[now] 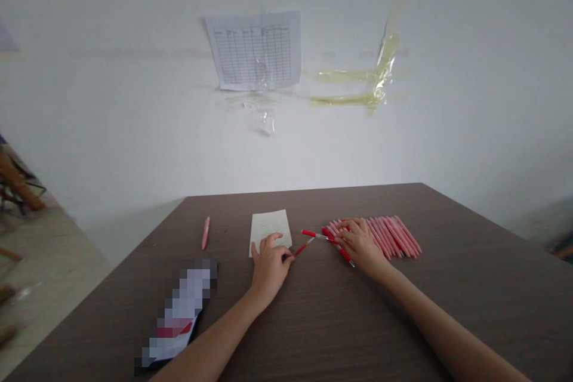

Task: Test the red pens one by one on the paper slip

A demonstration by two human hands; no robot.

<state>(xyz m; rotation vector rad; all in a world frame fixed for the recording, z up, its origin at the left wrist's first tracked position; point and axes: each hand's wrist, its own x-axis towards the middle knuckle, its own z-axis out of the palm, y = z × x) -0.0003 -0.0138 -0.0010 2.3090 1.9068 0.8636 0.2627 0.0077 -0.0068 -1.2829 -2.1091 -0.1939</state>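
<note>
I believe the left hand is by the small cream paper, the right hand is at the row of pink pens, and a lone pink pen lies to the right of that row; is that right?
Not quite: the head view shows the lone pink pen left of the cream paper. The left hand and right hand are as you say.

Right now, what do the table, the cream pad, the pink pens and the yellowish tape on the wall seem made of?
Table: wood or wood-look laminate, dull brown, with faint grain lines. Cream pad: likely paper, matte and flat with faint marks. Pink pens: probably plastic, smooth, with pale highlights. Yellowish tape: likely plastic film, glossy, its creases catching light.
</note>
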